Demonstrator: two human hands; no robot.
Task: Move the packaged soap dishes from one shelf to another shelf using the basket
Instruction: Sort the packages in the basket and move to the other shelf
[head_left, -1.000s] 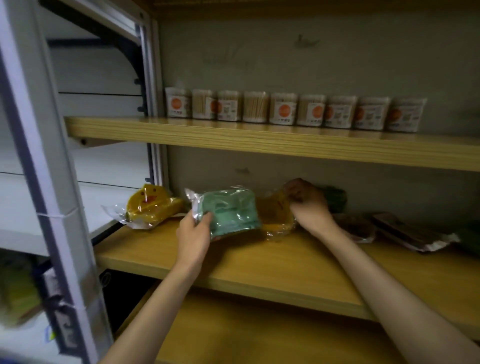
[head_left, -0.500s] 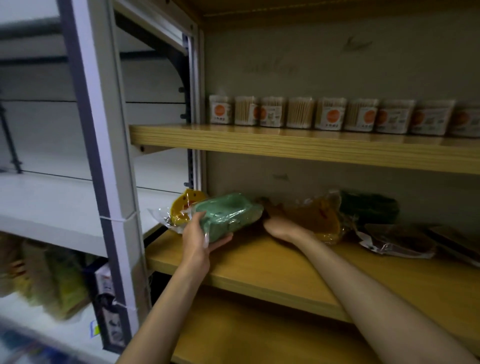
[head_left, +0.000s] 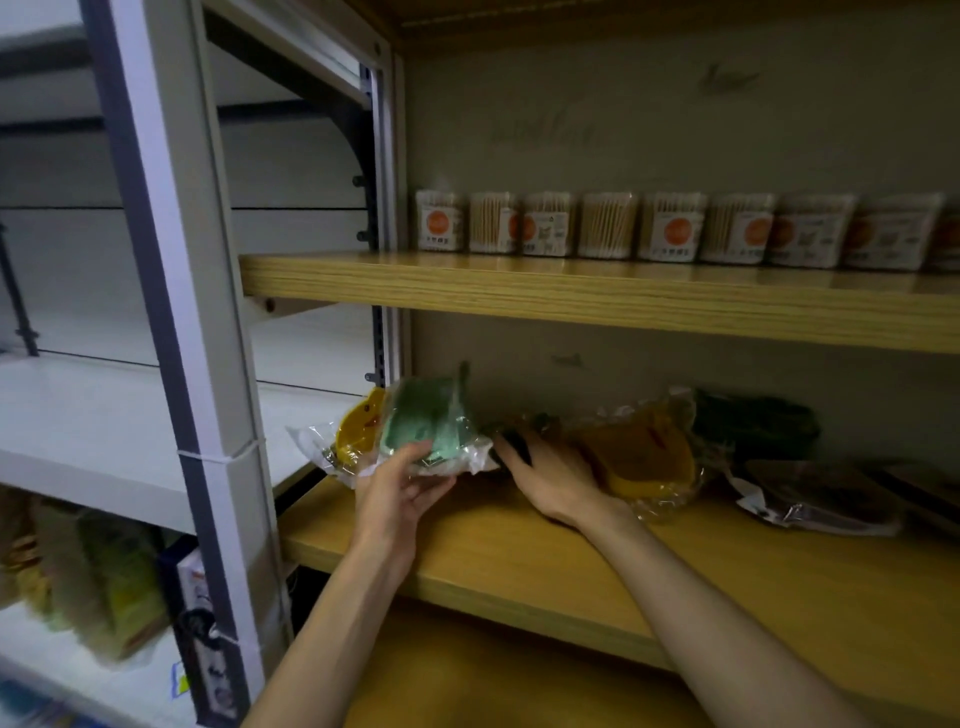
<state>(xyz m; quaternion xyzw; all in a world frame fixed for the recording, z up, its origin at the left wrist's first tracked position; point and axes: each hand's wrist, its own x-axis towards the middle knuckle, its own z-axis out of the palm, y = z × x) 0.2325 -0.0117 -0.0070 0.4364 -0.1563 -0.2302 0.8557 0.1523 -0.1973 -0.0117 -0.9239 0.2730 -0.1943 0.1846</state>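
On the wooden shelf, the left hand grips the green packaged soap dish, lifted just beside a yellow one. The right hand, fingers straight, touches an orange pack.

The middle shelf and the upper shelf look like matt wood-grain board, while the upright post is smooth painted metal. The green soap dish looks like plastic inside a glossy, crinkled clear wrapper (blurred here), and so does the yellow soap dish. The row of tubs is clear plastic with paper labels.
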